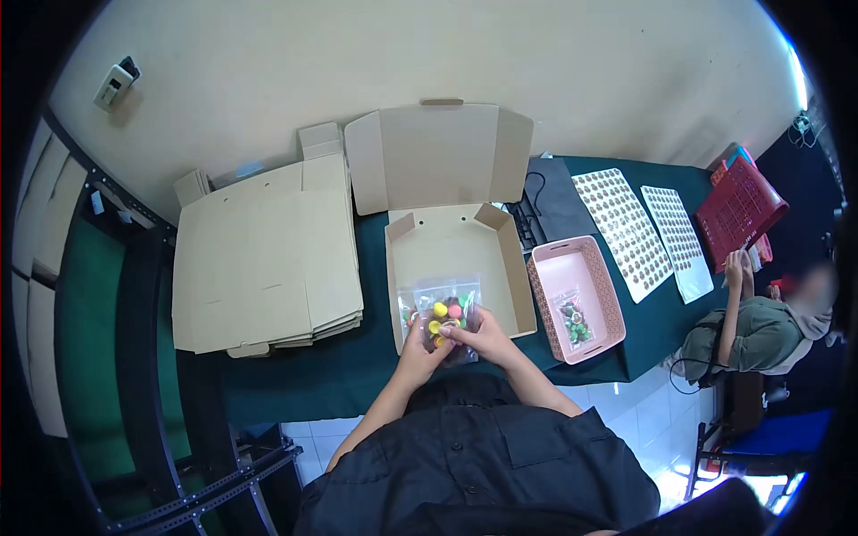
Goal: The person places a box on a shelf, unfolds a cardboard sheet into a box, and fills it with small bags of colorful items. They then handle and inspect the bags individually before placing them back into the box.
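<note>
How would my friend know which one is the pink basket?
Find the dark green table. Just right of the open cardboard box sits the pink basket. Unlike the dark red basket farther right, it's pale and holds a small clear bag.

Open box point(447, 246): entry available from above; raised lid point(440, 152) obstructs the far side. Left: cardboard stack point(259, 259); a narrow strip of desk point(375, 277) gives passage between. Right: pink basket point(572, 266) stands close beside, clearance slight. Near: left hand point(422, 355), right hand point(485, 335) and clear bag point(451, 305) occupy the approach. Flat sticker sheets point(623, 232) permit passage above, as far as red basket point(737, 210).
</note>
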{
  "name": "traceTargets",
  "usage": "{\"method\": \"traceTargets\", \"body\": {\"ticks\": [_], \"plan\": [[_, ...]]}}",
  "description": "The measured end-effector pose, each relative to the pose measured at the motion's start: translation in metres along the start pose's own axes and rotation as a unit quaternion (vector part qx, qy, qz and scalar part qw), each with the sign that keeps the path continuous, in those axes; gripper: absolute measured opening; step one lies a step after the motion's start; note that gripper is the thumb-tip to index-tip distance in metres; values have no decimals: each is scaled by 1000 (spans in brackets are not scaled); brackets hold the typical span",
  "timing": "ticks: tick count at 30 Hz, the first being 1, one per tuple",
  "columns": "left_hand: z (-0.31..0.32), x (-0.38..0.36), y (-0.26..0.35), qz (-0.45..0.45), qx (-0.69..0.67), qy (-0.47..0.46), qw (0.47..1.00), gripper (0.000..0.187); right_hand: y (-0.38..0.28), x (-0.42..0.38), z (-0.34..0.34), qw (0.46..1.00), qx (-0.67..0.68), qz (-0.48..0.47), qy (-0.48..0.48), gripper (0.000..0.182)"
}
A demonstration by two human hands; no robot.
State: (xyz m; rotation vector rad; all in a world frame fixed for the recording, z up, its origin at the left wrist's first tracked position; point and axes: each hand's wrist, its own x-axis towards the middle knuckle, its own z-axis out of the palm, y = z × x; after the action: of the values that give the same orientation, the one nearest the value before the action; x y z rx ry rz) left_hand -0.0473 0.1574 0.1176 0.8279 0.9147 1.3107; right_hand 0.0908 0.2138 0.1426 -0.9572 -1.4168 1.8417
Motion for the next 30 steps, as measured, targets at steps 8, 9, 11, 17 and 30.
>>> {"method": "traceTargets", "body": {"ticks": [8, 9, 11, 17, 30], "plan": [[4, 0, 1, 15, 42, -52, 998, 54, 4, -11, -5, 991, 111, 51, 57, 32], [3, 0, -1, 16, 44, -53, 997, 54, 5, -10, -8, 994, 93, 47, 38, 33], [2, -1, -4, 34, 89, -44, 994, 51, 6, -9, -10, 996, 76, 40, 21, 33], [1, -1, 1, -39, 57, 23, 997, 39, 17, -14, 0, 1000, -8, -27, 14, 35], [5, -4, -12, -40, 58, -19, 997, 49, 4, -9, 1, 992, 36, 25, 120, 28]]}}
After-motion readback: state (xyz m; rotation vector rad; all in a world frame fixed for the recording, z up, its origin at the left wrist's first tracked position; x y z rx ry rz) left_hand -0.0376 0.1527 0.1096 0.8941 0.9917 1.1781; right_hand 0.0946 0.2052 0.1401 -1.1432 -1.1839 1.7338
